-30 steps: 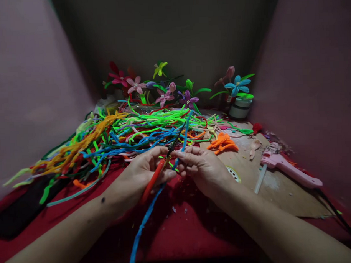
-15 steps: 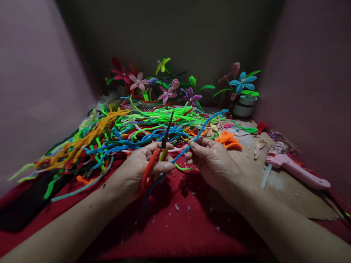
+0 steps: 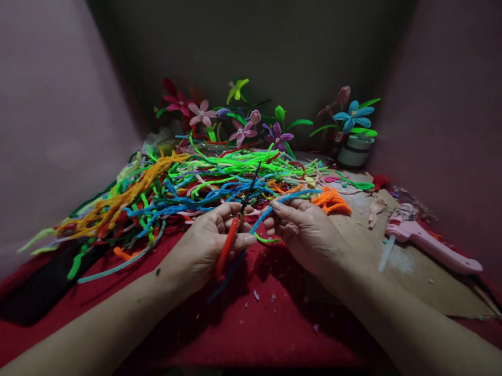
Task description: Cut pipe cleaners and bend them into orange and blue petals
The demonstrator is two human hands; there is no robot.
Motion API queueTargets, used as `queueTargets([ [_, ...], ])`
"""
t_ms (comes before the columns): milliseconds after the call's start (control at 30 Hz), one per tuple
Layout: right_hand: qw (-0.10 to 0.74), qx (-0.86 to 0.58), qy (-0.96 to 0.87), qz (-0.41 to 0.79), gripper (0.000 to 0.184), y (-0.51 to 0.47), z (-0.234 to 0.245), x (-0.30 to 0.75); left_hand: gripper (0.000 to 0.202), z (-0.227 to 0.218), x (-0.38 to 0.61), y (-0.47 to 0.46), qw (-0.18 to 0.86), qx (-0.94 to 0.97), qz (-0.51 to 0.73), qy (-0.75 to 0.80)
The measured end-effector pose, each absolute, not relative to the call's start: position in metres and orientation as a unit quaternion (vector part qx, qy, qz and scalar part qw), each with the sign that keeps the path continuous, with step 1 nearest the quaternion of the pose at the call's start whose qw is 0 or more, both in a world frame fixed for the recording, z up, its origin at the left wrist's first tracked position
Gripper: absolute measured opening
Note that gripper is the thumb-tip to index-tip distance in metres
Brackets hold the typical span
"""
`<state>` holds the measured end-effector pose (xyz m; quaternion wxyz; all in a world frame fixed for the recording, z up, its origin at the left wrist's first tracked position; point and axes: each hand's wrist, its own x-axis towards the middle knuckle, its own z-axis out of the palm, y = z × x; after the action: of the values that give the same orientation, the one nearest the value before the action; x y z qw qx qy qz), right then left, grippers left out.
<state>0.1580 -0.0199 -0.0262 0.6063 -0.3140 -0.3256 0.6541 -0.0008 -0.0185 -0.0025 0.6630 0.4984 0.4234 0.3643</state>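
Blue pipe cleaner (image 3: 261, 217) pinched in the right hand (image 3: 308, 230), red-handled scissors (image 3: 227, 249) grasped in the left hand (image 3: 199, 246)

The hands meet near the middle of the view, just apart, reaching in from either lower corner with the wrists raised above a red cloth (image 3: 273, 341). Thumb and forefinger of the right hand clasp the blue pipe cleaner, while the other fingers curl underneath. From that pinch, one end stretches rightward toward a bundle of orange pipe cleaners (image 3: 331, 200); the other side slants down to the left hand. That hand wraps around the red-handled scissors, its thumb extended toward the right hand, the blades pointing up and away. A dim blue length shows below it; whether its fingers also grip the strand cannot be told.

Pale scraps (image 3: 256, 295) dot the cloth. Beyond the hands sprawls a heap of pipe cleaners (image 3: 233, 158), largely green, blue and amber. A cardboard sheet (image 3: 427, 294) at the right bears a pink hot glue gun (image 3: 438, 247), its black cord (image 3: 491, 297) trailing off.

Fuzzy flowers line the back, among them a purple flower (image 3: 279, 137) and a blue flower (image 3: 354, 117) above a small jar (image 3: 355, 152). Dim light falls on a dark rear wall (image 3: 254, 40) and a mauve side wall (image 3: 46, 107).
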Motion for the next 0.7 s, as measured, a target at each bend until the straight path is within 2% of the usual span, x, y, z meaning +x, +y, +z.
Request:
queueTargets([
  [167, 0.573, -0.312, -0.324, 0.686, 0.011, -0.022, -0.027, 0.156, 0.049, -0.001, 0.001, -0.020, 0.690, 0.490, 0.333, 0.415],
  [300, 0.604, -0.305, -0.281, 0.681, 0.010, -0.019, -0.026, 0.159, 0.055, -0.001, -0.002, -0.019, 0.696, 0.498, 0.311, 0.413],
  [433, 0.628, -0.307, -0.235, 0.676, 0.007, -0.013, -0.024, 0.166, 0.051, -0.006, -0.008, -0.015, 0.677, 0.535, 0.296, 0.410],
  [700, 0.673, -0.355, -0.199, 0.618, 0.017, -0.005, -0.012, 0.179, 0.052, -0.011, -0.017, -0.006, 0.694, 0.536, 0.286, 0.387],
])
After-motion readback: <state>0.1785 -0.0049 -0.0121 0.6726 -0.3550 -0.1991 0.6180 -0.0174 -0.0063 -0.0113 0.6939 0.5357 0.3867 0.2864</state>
